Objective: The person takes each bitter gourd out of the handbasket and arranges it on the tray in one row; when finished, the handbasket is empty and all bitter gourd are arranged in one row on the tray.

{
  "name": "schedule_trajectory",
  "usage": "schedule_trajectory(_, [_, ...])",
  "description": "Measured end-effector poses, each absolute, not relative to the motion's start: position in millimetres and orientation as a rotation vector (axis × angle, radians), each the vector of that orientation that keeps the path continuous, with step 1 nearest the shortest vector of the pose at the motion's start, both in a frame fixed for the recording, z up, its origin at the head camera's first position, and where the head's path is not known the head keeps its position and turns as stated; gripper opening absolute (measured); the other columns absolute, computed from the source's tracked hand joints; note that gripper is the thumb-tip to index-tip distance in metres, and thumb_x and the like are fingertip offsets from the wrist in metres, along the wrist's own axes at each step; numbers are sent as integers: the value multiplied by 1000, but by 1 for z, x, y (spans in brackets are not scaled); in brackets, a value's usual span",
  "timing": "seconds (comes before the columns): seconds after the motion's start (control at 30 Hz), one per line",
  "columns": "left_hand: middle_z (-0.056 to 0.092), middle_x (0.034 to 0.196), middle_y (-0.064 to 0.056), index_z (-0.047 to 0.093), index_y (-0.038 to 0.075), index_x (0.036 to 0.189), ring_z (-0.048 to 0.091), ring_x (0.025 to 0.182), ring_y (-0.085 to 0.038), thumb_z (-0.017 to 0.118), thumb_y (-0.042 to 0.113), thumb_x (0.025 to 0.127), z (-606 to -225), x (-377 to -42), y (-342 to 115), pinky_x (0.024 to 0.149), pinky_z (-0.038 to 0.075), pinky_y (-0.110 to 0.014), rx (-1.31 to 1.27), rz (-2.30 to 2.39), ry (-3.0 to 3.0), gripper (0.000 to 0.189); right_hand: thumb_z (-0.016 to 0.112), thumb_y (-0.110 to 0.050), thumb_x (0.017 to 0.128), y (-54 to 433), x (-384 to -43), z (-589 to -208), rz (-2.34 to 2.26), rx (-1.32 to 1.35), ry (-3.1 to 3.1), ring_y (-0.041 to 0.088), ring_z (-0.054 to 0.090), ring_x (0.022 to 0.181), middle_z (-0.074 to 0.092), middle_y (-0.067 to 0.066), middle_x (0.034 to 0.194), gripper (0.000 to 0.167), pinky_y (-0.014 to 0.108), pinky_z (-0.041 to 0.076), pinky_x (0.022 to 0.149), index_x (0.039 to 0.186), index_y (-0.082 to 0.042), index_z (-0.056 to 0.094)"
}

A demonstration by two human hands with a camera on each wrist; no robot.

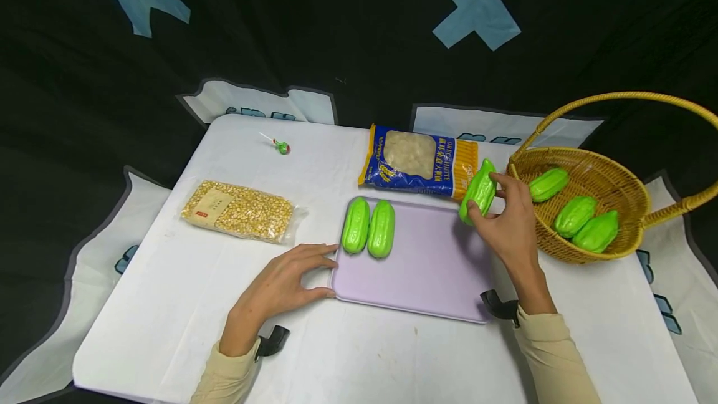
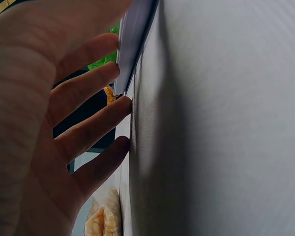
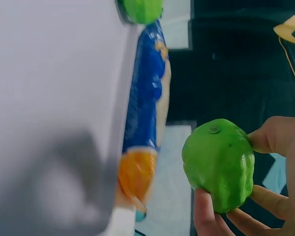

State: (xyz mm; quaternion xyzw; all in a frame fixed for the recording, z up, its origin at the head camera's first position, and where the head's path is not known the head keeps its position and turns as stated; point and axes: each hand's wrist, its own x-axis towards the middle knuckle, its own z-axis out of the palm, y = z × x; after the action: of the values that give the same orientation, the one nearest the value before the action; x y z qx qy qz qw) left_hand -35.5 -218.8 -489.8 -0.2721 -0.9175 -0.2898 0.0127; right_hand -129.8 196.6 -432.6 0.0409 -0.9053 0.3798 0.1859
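My right hand (image 1: 509, 223) pinches a bumpy green bitter melon (image 1: 479, 192) between thumb and fingers, above the right end of a lilac tray (image 1: 426, 273). In the right wrist view the held bitter melon (image 3: 219, 164) shows its stem end, clear of the tray surface. Two more bitter melons, one on the left (image 1: 356, 226) and one beside it (image 1: 381, 229), lie side by side at the tray's left end. With fingers extended, my left hand (image 1: 286, 279) touches the tray's left edge; the left wrist view shows its fingertips (image 2: 113, 71) along the rim.
A wicker basket (image 1: 583, 253) with a tall handle holds three bitter melons at the right. Behind the tray lies a blue and orange pasta bag (image 1: 412, 158). A bag of corn kernels (image 1: 241, 211) and a lollipop (image 1: 282, 147) lie to the left on the white table (image 1: 185, 304).
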Motion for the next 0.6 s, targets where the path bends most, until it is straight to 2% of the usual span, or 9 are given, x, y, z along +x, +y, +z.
schedule_trajectory(0.07, [63, 154, 2, 80, 18, 124, 59, 141, -21, 92, 48, 82, -490, -35, -219, 123, 46, -40, -847, -902, -2862, 53, 82, -17, 89, 190, -127, -438, 1073, 132, -2577, 43, 65, 117, 55, 27, 139, 64, 10, 49, 68, 146, -1, 58])
schedule_trajectory(0.1, [63, 154, 2, 80, 18, 124, 59, 141, -20, 92, 48, 82, -490, -35, -219, 123, 45, -40, -845, -899, -2864, 53, 82, -17, 89, 187, -126, -440, 1076, 148, -2591, 43, 65, 117, 55, 27, 140, 64, 11, 51, 66, 146, 0, 57])
schedule_trajectory(0.27, [63, 154, 3, 80, 18, 124, 59, 141, -20, 93, 47, 82, -490, -35, -219, 123, 46, -39, -844, -901, -2862, 52, 82, -17, 90, 171, -121, -449, 1097, 231, -2653, 44, 65, 118, 53, 28, 141, 66, 40, 58, 73, 147, 2, 55])
schedule_trajectory(0.43, [63, 154, 4, 80, 18, 123, 59, 141, -20, 93, 47, 82, -489, -35, -219, 123, 46, -38, -841, -913, -2865, 51, 83, -16, 91, 155, -117, -452, 1126, 291, -2739, 42, 64, 120, 51, 27, 146, 66, 42, 59, 74, 148, 1, 54])
schedule_trajectory(0.6, [63, 153, 3, 80, 17, 123, 59, 141, -20, 93, 46, 82, -489, -36, -218, 123, 46, -38, -842, -923, -2870, 51, 84, -18, 91, 142, -112, -458, 1152, 341, -2803, 42, 60, 122, 52, 27, 147, 68, 51, 59, 89, 148, 0, 54])
